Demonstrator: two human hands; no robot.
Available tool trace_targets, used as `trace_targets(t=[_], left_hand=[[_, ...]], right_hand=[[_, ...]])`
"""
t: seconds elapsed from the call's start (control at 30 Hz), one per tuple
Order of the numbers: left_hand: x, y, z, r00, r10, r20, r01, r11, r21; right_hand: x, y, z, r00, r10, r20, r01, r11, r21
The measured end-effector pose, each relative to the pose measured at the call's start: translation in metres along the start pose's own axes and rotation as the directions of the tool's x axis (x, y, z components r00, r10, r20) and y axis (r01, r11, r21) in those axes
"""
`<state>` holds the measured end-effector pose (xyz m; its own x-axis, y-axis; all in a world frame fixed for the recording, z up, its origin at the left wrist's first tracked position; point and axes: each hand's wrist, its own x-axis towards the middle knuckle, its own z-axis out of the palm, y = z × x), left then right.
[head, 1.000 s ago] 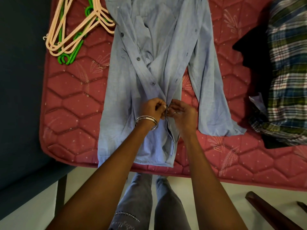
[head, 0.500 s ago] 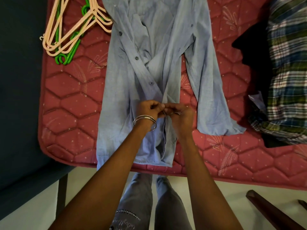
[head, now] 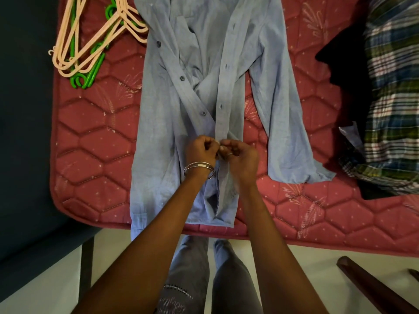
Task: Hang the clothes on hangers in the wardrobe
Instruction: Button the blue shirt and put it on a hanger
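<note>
Lying flat across the red quilted mattress (head: 95,141), the light blue button-front cotton shirt (head: 158,141) has its hem hanging just over the mattress's near edge and its collar toward the far edge. Both hands meet at the shirt's front placket: the left hand (head: 200,151), with silver bangles (head: 199,169) at its wrist, and the right hand (head: 241,155) each pinch the fabric edges together with curled fingers, knuckles almost touching. Peach and green plastic hangers (head: 90,48) lie piled near the mattress's far left corner, just beside the shirt's sleeve. A crumpled plaid shirt (head: 392,91) sits at the right edge atop a dark garment (head: 347,71). No readable writing shows on the shirts or the hangers.
</note>
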<state>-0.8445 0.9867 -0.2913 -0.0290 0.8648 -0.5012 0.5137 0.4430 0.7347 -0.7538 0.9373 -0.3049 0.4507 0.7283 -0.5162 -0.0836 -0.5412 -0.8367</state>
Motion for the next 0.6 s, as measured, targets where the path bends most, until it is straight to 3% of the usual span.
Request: trace_targets(t=[0.13, 0.33, 0.5, 0.6], left_hand=[[0.004, -0.003, 0.002, 0.997, -0.005, 0.071, 0.001, 0.999, 0.050], [0.012, 0.000, 0.008, 0.972, -0.172, 0.160, 0.172, 0.985, 0.016], [0.014, 0.002, 0.008, 0.979, -0.165, 0.117, 0.161, 0.986, 0.044], [0.014, 0.002, 0.006, 0.984, -0.157, 0.078, 0.157, 0.988, 0.004]], right_hand=[[0.003, 0.003, -0.003, 1.000, 0.025, 0.008, -0.024, 0.999, -0.030], [0.007, -0.001, -0.004, 0.999, 0.048, -0.004, -0.048, 0.997, -0.064], [0.001, -0.002, 0.001, 0.996, -0.069, -0.057, 0.059, 0.987, -0.150], [0.000, -0.007, 0.005, 0.998, -0.047, -0.045, 0.042, 0.992, -0.117]])
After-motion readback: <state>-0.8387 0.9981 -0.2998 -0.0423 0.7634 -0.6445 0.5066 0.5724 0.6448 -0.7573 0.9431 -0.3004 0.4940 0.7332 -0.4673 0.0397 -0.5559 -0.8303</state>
